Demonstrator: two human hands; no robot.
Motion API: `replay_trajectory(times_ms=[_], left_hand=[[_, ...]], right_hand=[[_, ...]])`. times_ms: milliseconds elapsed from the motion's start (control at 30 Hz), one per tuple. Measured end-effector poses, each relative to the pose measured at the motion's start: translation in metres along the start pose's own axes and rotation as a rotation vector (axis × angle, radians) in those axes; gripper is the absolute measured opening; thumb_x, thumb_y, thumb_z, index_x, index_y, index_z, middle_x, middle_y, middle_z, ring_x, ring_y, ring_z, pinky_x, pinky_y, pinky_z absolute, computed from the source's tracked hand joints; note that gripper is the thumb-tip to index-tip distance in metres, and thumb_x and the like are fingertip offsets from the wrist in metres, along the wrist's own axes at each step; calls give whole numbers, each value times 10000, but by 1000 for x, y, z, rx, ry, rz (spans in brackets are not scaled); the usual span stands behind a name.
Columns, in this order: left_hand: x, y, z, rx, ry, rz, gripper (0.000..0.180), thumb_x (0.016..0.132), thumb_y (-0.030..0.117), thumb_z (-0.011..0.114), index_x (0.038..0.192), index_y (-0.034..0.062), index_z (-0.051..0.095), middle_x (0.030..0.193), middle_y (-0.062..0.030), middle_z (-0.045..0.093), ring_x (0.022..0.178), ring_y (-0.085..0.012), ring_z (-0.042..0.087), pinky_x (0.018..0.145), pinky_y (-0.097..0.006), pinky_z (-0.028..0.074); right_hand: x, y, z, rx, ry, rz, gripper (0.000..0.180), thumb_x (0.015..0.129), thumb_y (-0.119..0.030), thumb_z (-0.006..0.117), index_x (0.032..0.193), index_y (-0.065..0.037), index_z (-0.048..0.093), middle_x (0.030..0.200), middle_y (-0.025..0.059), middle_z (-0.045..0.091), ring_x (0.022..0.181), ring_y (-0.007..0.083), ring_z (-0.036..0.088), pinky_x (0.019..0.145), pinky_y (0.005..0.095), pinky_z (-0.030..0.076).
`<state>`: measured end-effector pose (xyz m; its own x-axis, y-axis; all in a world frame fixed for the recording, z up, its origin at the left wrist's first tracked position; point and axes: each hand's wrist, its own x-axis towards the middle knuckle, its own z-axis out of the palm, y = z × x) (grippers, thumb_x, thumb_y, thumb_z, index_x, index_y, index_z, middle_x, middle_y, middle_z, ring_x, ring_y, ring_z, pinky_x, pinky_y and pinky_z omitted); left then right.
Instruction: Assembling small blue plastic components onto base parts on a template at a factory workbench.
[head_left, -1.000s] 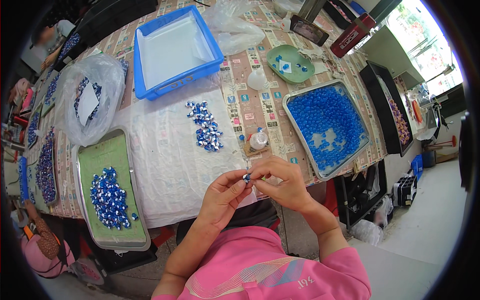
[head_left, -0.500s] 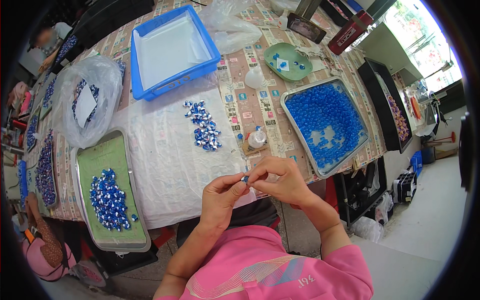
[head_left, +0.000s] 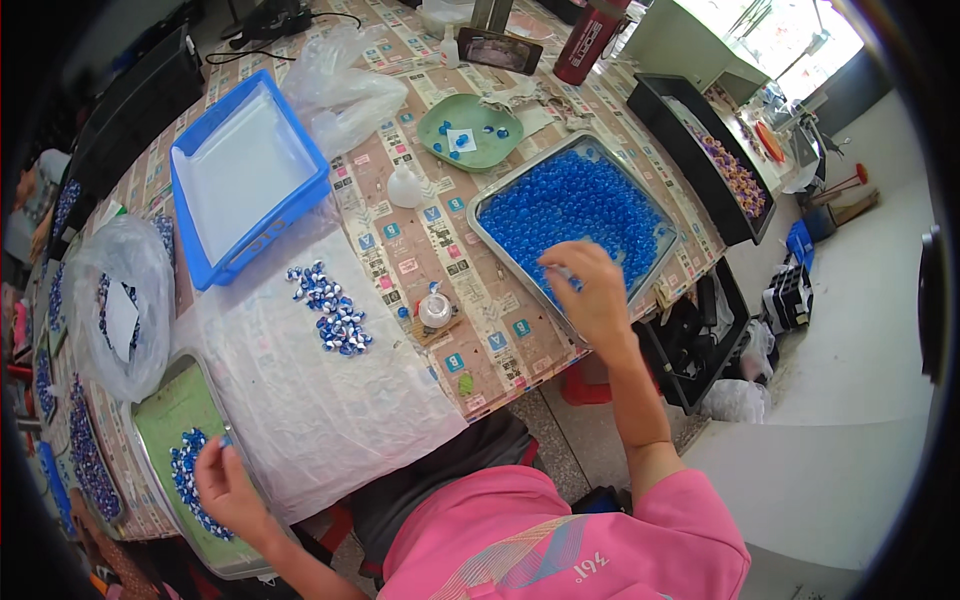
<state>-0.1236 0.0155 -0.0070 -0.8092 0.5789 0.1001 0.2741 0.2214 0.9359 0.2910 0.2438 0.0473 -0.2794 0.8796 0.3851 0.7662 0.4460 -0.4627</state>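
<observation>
Near left, green tray (head_left: 165,420): left hand (head_left: 228,482) pinches at blue-and-white pieces (head_left: 188,475), apparently gripping one; view poor.
Right, metal tray (head_left: 672,238): right hand (head_left: 592,295) curled over blue beads (head_left: 570,205), fingertips down to pick; grip contents unclear.
Centre sheet: finished cluster (head_left: 330,308) set aside.

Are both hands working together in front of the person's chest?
No; the left hand is over the green-lined tray and the right hand over the tray of blue beads.

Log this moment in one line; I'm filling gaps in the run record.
left hand: at green tray pieces | right hand: in blue bead tray | grips unclear
</observation>
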Motion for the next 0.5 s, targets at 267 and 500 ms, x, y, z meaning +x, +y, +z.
replay_trajectory(times_ms=[267,500], left_hand=[[33,-63,-89,654,144,96,243,935,100,642,1150,-9,669,1046,-95,691,891,-185,646,785,-312,521],[28,-35,-54,707,191,279,236,919,89,642,1135,-1,676,1131,-128,648,993,-248,630,819,-344,509]], right_hand=[[-4,71,-3,-161,-21,238,204,755,-35,722,956,-29,686,920,122,674,837,266,643,782,371,512],[-7,52,-2,-69,96,213,171,794,-17,714,961,-26,678,917,105,674,829,225,673,708,329,533]])
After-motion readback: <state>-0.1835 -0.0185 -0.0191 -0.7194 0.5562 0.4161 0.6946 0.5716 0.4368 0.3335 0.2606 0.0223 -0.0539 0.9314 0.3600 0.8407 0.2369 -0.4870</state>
